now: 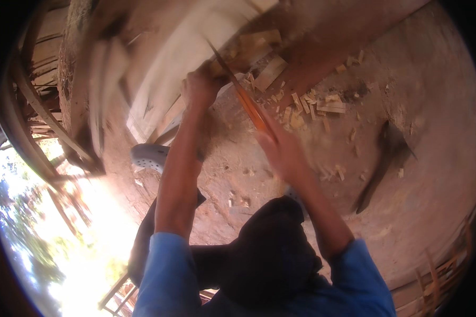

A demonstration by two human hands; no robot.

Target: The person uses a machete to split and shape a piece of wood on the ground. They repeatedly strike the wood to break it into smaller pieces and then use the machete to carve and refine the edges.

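Note:
My right hand (275, 148) is closed on a long, narrow tool (247, 102) with an orange-brown lower part and a thin dark upper end, angled up to the left. My left hand (200, 87), blurred, is curled just left of the tool, at the edge of a long pale plank (164, 79); what its fingers grip is hard to make out. Below the plank a grey perforated clog (148, 156) shows beside my left forearm. My bent knee (264, 227) in dark trousers is between my arms.
Wood chips and offcuts (330, 104) lie on the dirt ground (418, 185) to the right, with a dark axe-like tool (386, 153) farther right. Stacked timber and a rough post (67, 79) stand at the left, near bright daylight and foliage. More wood pieces (439, 274) are at the lower right.

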